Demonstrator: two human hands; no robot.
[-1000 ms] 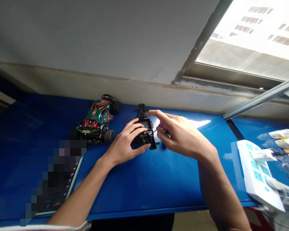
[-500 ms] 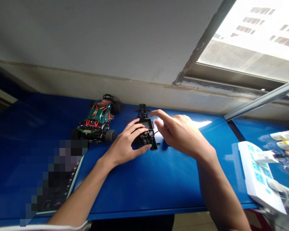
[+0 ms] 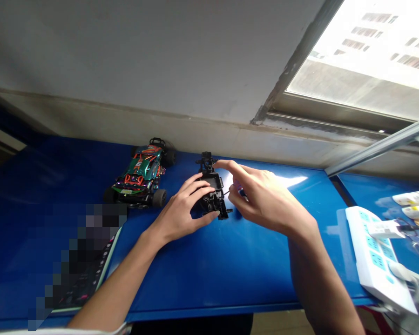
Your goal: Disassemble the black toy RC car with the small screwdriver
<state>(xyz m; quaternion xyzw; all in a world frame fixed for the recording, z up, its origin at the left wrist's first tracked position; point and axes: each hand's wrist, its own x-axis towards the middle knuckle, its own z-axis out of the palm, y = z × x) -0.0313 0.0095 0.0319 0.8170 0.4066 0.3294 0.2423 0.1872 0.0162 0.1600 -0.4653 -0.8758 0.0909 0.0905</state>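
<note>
A black toy car chassis [image 3: 214, 180] lies lengthwise on the blue table, with its open tray and moulded slots facing up. My left hand [image 3: 183, 204] grips it from the left, fingers over the middle and thumb on the near end. From the right, my right hand [image 3: 265, 193] closes its lower fingers around a screwdriver [image 3: 226, 193], whose thin dark shaft points at the chassis. Most of the handle is hidden, with a purplish bit showing. The right index finger stretches out to the chassis's far part. Whether the screwdriver tip touches the chassis is hard to tell.
A green and orange toy car [image 3: 143, 170] stands left of the chassis. Nearer me lies a blurred-out dark flat item with a pale edge [image 3: 108, 256]. A white power strip [image 3: 373, 251] with plugs is at the right, by a metal frame bar [image 3: 380, 144]. Behind the table rises a wall [image 3: 153, 60].
My right index fingertip has moved left onto the far part of the chassis, and the thumb has drawn back toward the handle. My left hand and the chassis stay nearly still.
</note>
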